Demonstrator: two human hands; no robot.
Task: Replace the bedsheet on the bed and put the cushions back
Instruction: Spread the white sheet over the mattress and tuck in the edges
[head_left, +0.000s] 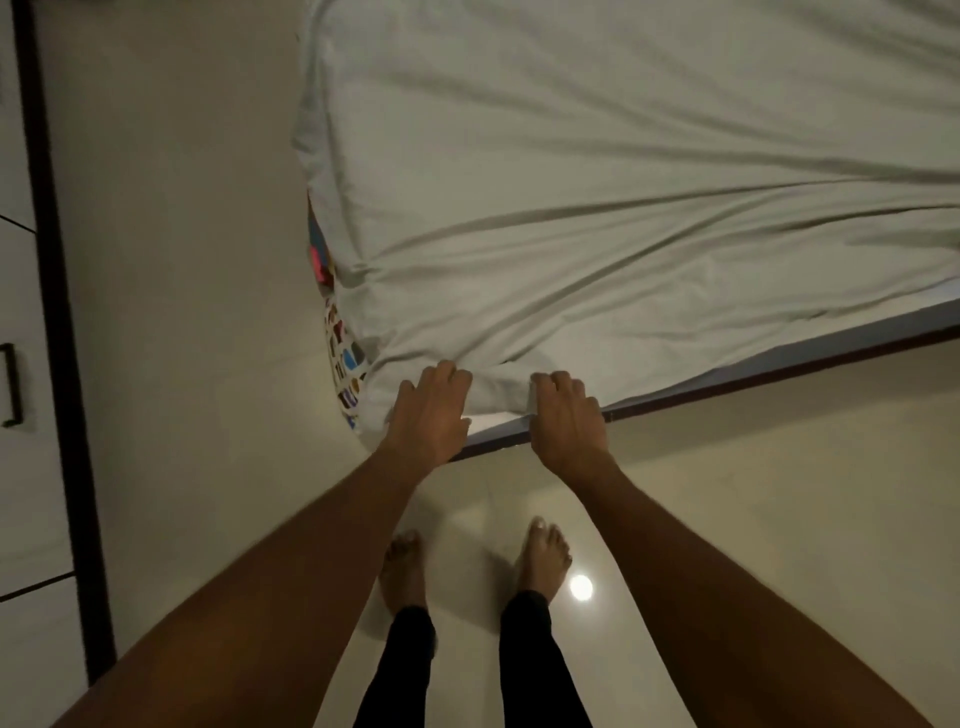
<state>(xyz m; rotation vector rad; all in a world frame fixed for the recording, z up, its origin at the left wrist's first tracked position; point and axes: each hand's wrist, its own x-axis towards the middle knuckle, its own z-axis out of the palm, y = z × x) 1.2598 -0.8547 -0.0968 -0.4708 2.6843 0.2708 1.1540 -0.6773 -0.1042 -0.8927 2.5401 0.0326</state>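
Left hand (431, 410) and right hand (566, 415), fingers curled, clamp the pale bedsheet (571, 208) at the bed's (779, 358) corner.

bed (779, 358) | pale bedsheet (597, 182) on top (wrinkled) — corner bunched

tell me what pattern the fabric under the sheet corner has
Small multicoloured shapes on white fabric, head view.

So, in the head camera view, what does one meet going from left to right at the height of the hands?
White cupboard with dark handle → pale glossy floor → colourful patterned cloth → left hand → plain white bedsheet corner → right hand → dark bed frame edge.
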